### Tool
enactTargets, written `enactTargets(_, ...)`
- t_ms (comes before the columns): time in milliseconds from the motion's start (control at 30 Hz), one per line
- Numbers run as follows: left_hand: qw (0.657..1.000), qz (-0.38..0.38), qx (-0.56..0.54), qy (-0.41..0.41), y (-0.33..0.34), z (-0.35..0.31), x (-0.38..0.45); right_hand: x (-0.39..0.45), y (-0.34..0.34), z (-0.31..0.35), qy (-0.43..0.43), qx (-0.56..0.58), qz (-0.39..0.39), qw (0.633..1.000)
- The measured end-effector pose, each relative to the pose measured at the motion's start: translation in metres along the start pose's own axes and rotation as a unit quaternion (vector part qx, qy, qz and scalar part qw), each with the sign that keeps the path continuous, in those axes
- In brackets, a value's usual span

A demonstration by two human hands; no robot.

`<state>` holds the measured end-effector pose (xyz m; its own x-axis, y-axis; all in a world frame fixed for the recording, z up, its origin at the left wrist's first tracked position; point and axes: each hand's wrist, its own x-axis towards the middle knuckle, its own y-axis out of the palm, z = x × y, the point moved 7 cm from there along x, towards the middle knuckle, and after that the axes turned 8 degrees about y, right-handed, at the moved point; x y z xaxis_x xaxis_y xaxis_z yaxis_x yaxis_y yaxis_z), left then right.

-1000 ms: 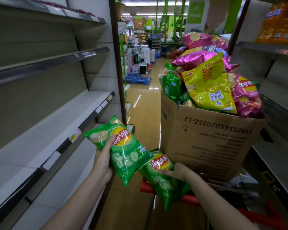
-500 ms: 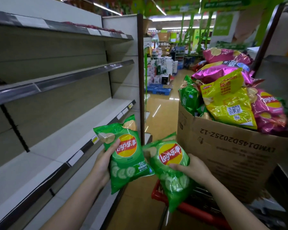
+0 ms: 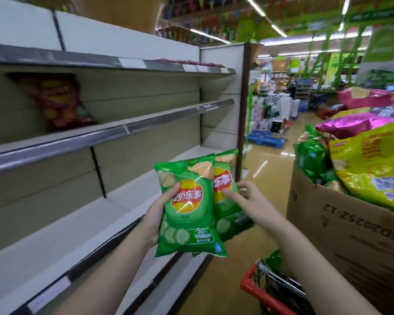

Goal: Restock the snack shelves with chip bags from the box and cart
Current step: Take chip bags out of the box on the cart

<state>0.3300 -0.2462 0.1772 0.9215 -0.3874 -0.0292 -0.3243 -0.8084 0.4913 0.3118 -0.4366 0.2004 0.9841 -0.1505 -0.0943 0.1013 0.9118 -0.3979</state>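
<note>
Both green bags (image 3: 187, 208) now overlap, raised shelfward.

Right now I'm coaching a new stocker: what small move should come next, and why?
Probably carry both green chip bags left onto the bare shelf and stand them up. The left hand grips the front bag, the right hand touches the rear bag tucked behind it, and the shelf beside them holds nothing.
</note>
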Motion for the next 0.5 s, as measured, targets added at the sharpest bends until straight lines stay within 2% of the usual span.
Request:
enactTargets(100, 0.998, -0.032, 0.045, 0.029, -0.016, -0.024, -0.018, 0.006, 0.015, 0.011, 0.024, 0.096, 0.079, 0.992)
enactTargets(233, 0.991, -0.05, 0.096, 0.08, -0.03, -0.051, -0.043, 0.008, 0.056, 0.025, 0.049, 0.12, 0.192, 0.973)
enactTargets(367, 0.98, -0.074, 0.125, 0.135, -0.049, -0.083, -0.075, 0.009, 0.09, 0.056, 0.009, 0.122, 0.225, 0.967)
enactTargets(500, 0.966, -0.132, 0.125, 0.181, -0.086, -0.125, -0.118, -0.001, 0.138, 0.11, -0.069, 0.113, 0.253, 0.958)
